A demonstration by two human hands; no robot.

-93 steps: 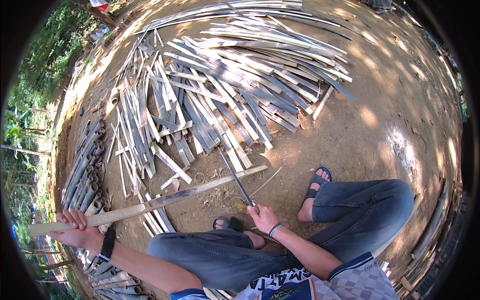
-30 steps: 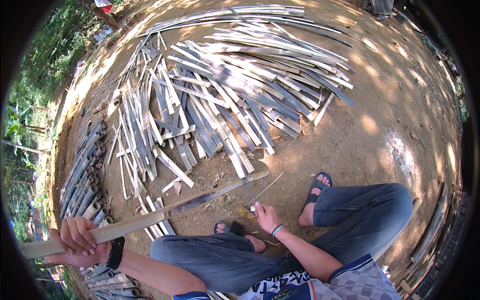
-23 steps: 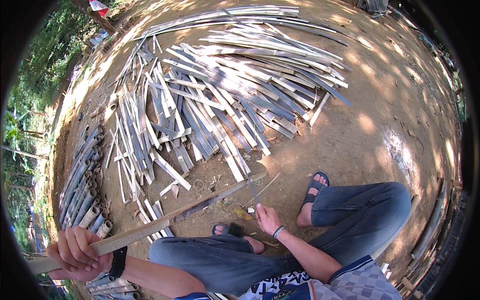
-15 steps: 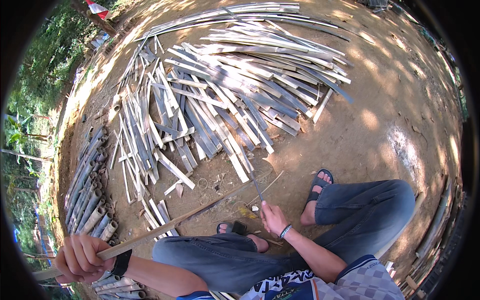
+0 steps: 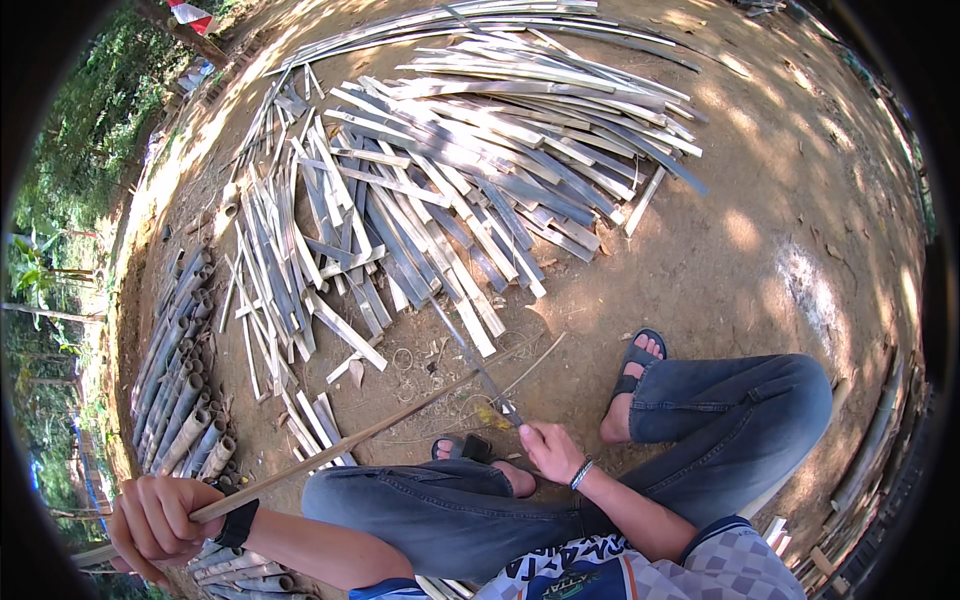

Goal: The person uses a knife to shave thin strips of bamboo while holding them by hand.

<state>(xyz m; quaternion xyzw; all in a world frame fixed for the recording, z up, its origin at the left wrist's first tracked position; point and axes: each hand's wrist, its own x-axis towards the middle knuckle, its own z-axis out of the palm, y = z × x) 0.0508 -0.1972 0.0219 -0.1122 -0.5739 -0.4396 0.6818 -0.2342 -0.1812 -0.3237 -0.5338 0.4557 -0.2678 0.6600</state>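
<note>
Bamboo strip point(image 5: 340, 447): held out in front of the left knee point(image 5: 335, 500), narrow edge seemingly uppermost, long axis running from lower left, forward and to the right. Left hand point(image 5: 160, 522): fingers wrapped round the strip close to its near end, a short stub showing beyond the fist. Right hand point(image 5: 550, 452): closed round the handle of a long knife point(image 5: 463, 346), blade pointing forward and leftward, crossing the strip's line near its far end; contact cannot be told. Judged key relation: blade steeply across the strip's axis, far end nearer the right hand, near end fixed by the left grip. Beyond: a fanned pile of split strips point(image 5: 440, 185) on the ground, bamboo poles point(image 5: 175, 385) stacked leftward.
</note>
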